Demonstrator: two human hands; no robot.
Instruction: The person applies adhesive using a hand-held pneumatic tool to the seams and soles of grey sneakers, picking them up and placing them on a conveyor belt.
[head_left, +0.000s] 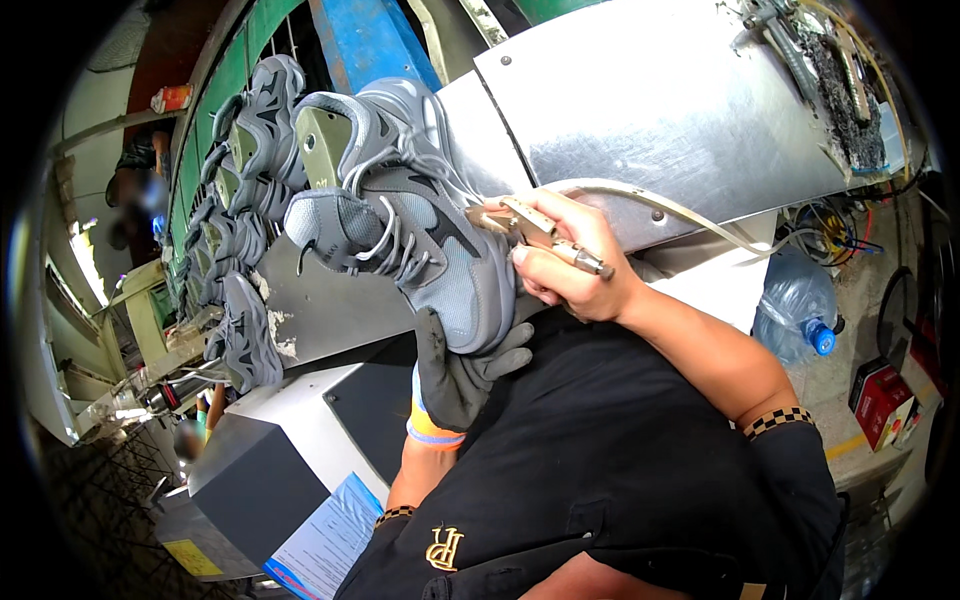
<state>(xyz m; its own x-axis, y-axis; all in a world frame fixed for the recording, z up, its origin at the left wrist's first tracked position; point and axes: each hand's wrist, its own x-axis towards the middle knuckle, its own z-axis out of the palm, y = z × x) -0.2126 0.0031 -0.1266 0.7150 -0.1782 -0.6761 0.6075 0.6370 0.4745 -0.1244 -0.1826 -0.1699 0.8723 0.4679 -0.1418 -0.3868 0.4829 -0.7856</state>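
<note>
A grey lace-up sneaker [450, 250] lies tilted in front of me, toe toward my body, its tongue folded out to the left. My left hand [462, 378], in a dark grey work glove, cups the toe from below, thumb against one side. Wrapped in my bare right hand [580, 250] is a metal hand tool [530, 228] like a spray gun, with a lever and a knurled end. Its tip meets the sole edge; whether it touches, I cannot tell. Just behind is another grey sneaker [385, 120] with a green shoe last [322, 148] inside.
Several grey sneakers [268, 120] line a rack at the left. A pale hose [680, 208] curves over the metal worktop [640, 110]. Tools [785, 45] lie at the far right corner. Below stands a large blue water bottle [795, 305]; a printed sheet [325, 540] is at the lower left.
</note>
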